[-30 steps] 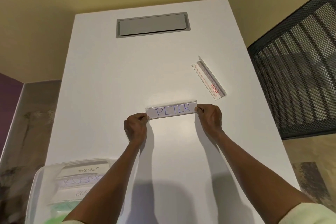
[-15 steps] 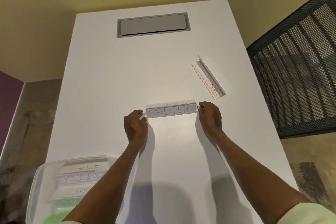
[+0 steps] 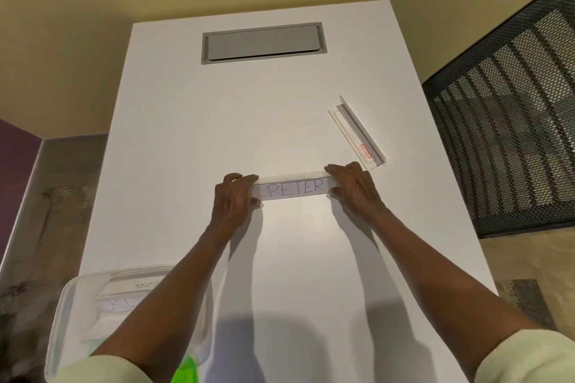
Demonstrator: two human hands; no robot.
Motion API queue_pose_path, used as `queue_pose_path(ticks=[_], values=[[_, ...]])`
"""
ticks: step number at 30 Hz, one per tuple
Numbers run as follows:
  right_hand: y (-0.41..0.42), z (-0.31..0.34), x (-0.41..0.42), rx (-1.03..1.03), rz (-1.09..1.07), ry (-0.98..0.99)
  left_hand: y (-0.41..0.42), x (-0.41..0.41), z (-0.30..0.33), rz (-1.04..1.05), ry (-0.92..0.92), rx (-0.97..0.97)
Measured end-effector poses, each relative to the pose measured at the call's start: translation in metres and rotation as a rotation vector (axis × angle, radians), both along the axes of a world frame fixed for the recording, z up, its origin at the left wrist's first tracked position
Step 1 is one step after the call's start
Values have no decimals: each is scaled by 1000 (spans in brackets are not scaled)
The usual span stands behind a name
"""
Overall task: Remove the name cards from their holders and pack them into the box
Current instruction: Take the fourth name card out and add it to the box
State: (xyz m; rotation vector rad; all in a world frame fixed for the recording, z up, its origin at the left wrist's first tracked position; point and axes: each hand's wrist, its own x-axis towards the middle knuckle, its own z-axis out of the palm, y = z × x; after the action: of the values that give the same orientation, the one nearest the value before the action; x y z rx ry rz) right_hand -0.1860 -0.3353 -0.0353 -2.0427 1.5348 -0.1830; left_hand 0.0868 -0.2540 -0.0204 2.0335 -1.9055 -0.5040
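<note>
I am getting through the job, by my reckoning, but am not finished: a few name cards are already lying in the clear box at the near left corner of the tabletop, partly hidden under my left forearm, and an empty holder is lying at an angle towards the right edge, well apart from the box. The card reading PETER is sitting in its holder in the middle of the tabletop, so this one is not yet out, and I am judging it the last one in view to pull and pack.

I am gripping that holder at both ends. My left hand is curling round the left end, fingers over the top edge and thumb at the lower front corner. My right hand is doing the same at the right end, fingers lying along the top edge and thumb tucked against the front. Whether either thumb is touching the card itself or only the clear plastic, I cannot tell.
</note>
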Motion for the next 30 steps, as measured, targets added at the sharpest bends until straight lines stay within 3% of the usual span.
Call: queue_pose_path(ticks=[5, 8, 13, 19, 25, 30], values=[[8, -4, -4, -175, 87, -126, 2, -2, 6, -85, -44, -133], [11, -5, -5, -311, 167, -84, -2, -1, 8, -67, -8, -106], [7, -5, -4, -317, 181, -44, -6, -3, 6, -52, 26, -114], [3, -4, 1, -285, 138, 7, -15, 0, 5, -20, -40, 47], [4, -3, -1, -281, 162, 110, -9, 3, 11, 12, 63, -54], [13, 16, -2, -295, 173, 45, -3, 5, 28, -8, -11, -32]])
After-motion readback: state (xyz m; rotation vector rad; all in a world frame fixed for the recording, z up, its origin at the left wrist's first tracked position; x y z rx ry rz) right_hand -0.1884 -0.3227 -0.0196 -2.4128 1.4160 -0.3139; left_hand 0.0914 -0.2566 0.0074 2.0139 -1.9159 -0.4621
